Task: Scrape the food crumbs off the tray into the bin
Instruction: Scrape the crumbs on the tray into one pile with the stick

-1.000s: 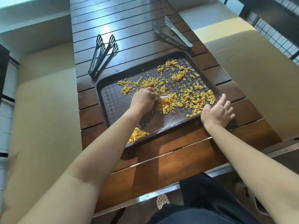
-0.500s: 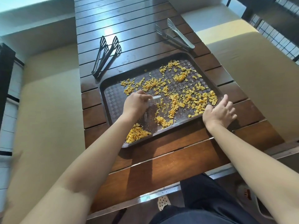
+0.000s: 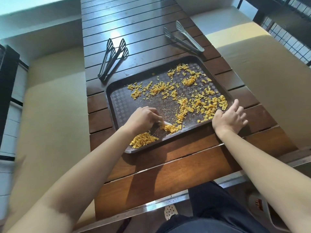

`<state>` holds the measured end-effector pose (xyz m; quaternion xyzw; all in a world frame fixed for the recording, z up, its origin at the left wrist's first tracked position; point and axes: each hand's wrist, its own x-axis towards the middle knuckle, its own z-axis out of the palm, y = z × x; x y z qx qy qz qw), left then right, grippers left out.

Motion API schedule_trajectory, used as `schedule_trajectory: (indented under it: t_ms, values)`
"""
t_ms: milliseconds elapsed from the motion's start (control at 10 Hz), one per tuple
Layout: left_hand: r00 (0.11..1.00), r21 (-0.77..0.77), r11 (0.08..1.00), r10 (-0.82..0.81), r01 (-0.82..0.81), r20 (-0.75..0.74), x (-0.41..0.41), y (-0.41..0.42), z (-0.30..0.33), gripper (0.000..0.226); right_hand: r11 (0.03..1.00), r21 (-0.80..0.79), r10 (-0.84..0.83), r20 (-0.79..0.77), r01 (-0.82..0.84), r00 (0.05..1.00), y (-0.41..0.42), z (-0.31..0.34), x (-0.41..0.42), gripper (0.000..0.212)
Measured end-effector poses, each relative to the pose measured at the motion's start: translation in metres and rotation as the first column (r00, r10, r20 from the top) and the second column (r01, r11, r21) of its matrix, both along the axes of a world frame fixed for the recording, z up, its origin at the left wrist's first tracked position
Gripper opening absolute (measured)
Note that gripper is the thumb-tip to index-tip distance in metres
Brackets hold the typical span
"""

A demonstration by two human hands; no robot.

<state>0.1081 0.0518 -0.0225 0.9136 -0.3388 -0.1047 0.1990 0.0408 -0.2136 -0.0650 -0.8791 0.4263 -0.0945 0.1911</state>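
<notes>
Head view shows the tray (image 3: 116, 105) lying on the table (image 3: 168, 174), turned a little, with its long axis running from the near left corner to the far right. The left hand (image 3: 143, 118) grips a small white scraper (image 3: 165, 123), whose tip points right, touching a small heap of crumbs (image 3: 170, 128). A bigger pile (image 3: 143, 142) sits in the near left corner, while many crumbs are spread over the far and right parts. The right hand (image 3: 229, 117) rests with relaxed fingers on the tray's right edge, steadying it. For a good stroke, I think the scraper should stay flat and low, pulling toward that pile. No bin is visible.
</notes>
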Motion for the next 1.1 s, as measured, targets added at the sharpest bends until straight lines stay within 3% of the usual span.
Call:
schedule_trajectory:
  t_ms: [100,200,300,500,600,800,1100]
  values:
    - [0.989,-0.071,0.987,0.149,-0.147,0.019,0.009,-0.007,0.001,0.02,1.0,0.001,-0.002,0.001,0.002,1.0,0.0,0.001,0.0,0.065]
    - [0.944,-0.037,0.944,0.329,-0.328,0.026,0.025,-0.029,-0.002,0.022,1.0,-0.006,0.0,-0.006,0.0,1.0,0.0,0.001,0.0,0.065]
    - [0.962,-0.005,0.962,0.273,-0.273,0.003,0.026,-0.044,-0.005,0.023,1.0,-0.006,0.003,-0.008,-0.003,1.0,0.0,0.001,0.0,0.065]
    - [0.997,0.07,0.995,-0.072,0.071,0.0,0.006,-0.035,0.001,0.023,1.0,0.003,0.004,-0.007,-0.004,1.0,-0.001,0.001,0.0,0.065]
    - [0.995,0.121,0.988,-0.097,0.099,-0.016,0.007,-0.02,0.001,0.023,1.0,0.001,0.002,-0.004,-0.002,1.0,0.0,0.001,-0.001,0.065]
    - [0.998,-0.018,0.998,0.059,-0.058,0.039,0.018,-0.046,-0.004,0.022,1.0,0.004,0.005,0.0,-0.005,1.0,-0.001,0.003,-0.001,0.065]
    - [0.996,0.117,0.99,-0.084,0.08,0.026,0.008,-0.053,0.001,0.025,1.0,0.002,0.003,0.002,-0.003,1.0,0.0,0.002,-0.001,0.065]
